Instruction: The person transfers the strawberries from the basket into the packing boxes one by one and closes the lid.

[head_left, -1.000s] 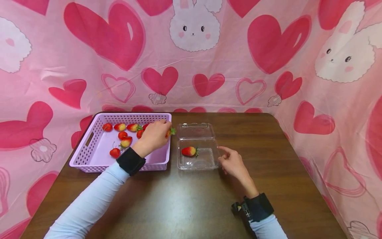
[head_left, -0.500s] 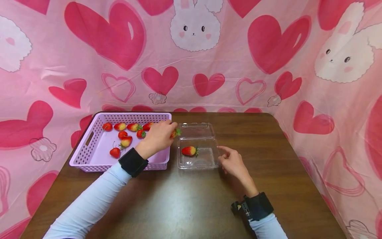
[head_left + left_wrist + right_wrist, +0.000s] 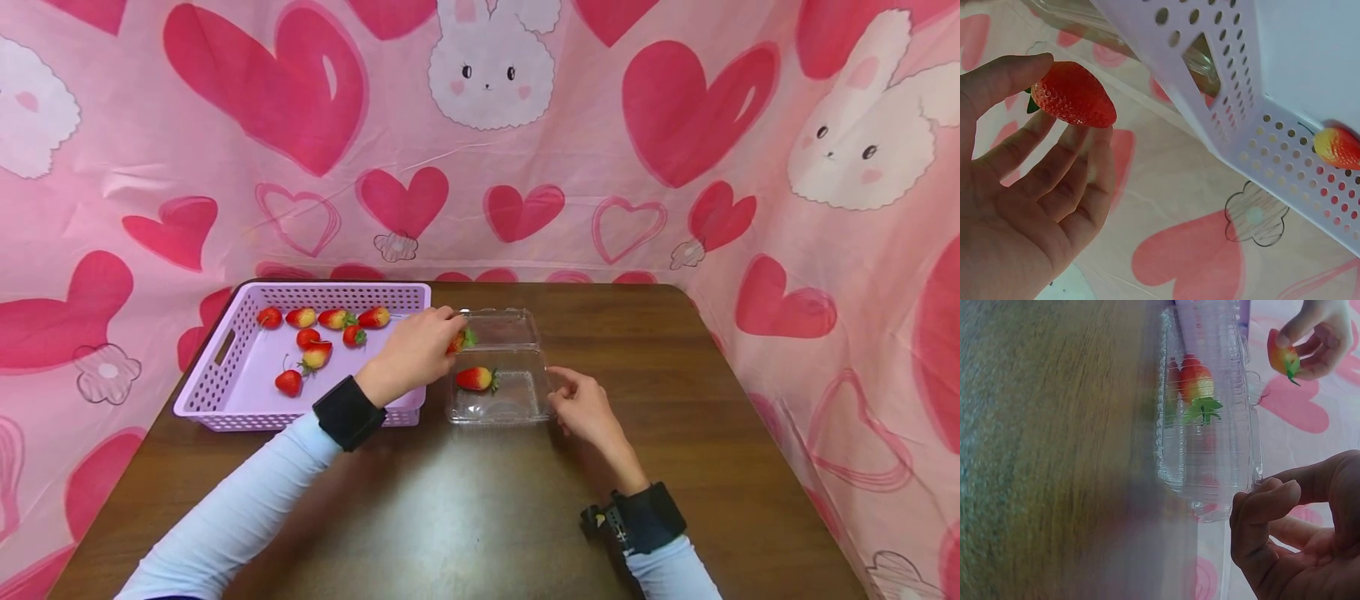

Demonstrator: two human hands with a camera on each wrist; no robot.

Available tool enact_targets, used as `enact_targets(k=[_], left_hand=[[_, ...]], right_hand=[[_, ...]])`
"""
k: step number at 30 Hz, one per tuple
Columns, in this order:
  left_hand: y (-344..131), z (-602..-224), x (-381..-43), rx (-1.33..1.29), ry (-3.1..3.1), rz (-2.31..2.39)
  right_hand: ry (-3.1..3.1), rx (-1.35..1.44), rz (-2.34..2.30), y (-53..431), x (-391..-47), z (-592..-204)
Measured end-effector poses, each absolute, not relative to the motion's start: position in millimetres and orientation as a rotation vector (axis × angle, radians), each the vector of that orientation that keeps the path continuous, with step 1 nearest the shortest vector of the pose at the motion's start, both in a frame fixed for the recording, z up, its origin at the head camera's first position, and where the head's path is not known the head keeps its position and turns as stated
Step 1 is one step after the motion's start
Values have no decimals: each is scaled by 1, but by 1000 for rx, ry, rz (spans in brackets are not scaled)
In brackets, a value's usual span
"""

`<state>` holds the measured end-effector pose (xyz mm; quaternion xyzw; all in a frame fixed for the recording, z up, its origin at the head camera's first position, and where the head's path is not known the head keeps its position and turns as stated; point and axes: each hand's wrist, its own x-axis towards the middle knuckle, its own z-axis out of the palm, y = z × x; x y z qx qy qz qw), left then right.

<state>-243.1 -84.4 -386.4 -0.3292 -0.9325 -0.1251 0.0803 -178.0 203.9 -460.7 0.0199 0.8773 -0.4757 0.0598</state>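
Note:
My left hand (image 3: 420, 346) pinches a red-and-yellow strawberry (image 3: 1075, 94) with green leaves between thumb and fingers. It is held up between the lilac basket (image 3: 247, 392) and the clear plastic clamshell container (image 3: 517, 408), near the container's hinge side. My right hand (image 3: 588, 408) is at the container's right edge, with fingers on its rim in the right wrist view. The container's lid (image 3: 498, 329) lies folded back, away from me. Inside the base is one strawberry (image 3: 474, 379), its leaves pointing right.
Several strawberries (image 3: 302, 317) and cherry-like red fruits (image 3: 288, 383) lie in the basket, mostly toward its back. Basket and container stand side by side on a brown wooden table (image 3: 450, 517). A pink heart-print cloth (image 3: 465, 217) hangs behind and beside it.
My left hand has moved right with the strawberry, from over the basket's right side to the container's left edge. My right hand has stayed in place at the container's rim.

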Motion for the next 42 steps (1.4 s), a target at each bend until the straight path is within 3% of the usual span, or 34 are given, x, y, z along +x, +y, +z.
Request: enact_targets(k=[42], left_hand=[[-27, -410, -227, -1160, -2835, -482]], right_hand=[[2644, 85, -1456, 204, -178, -460]])
